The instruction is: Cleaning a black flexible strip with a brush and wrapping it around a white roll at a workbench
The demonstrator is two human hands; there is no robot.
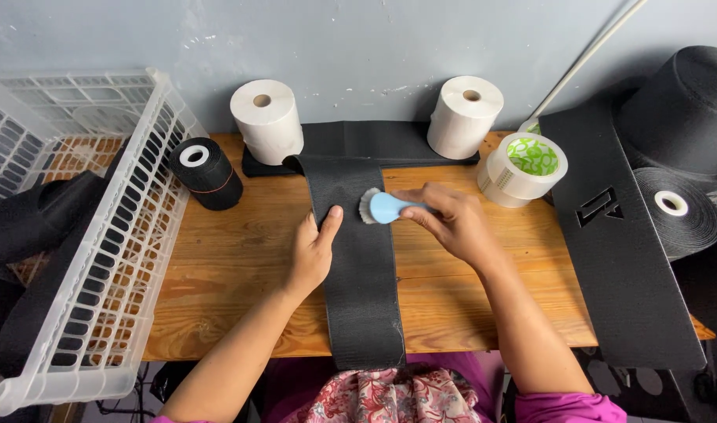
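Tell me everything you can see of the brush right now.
The brush is small, with a light blue, smooth, plastic-looking handle and a fan of pale bristles at its left end. It lies nearly level, bristles pointing left and resting on the black strap that runs down the wooden table. The right hand grips its handle from the right; the left hand presses the strap beside it without touching it.

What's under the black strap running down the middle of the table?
The black strap lies flat on the wooden table. The left hand presses its edge; the right hand holds a blue brush on top. The wood directly beneath is covered.
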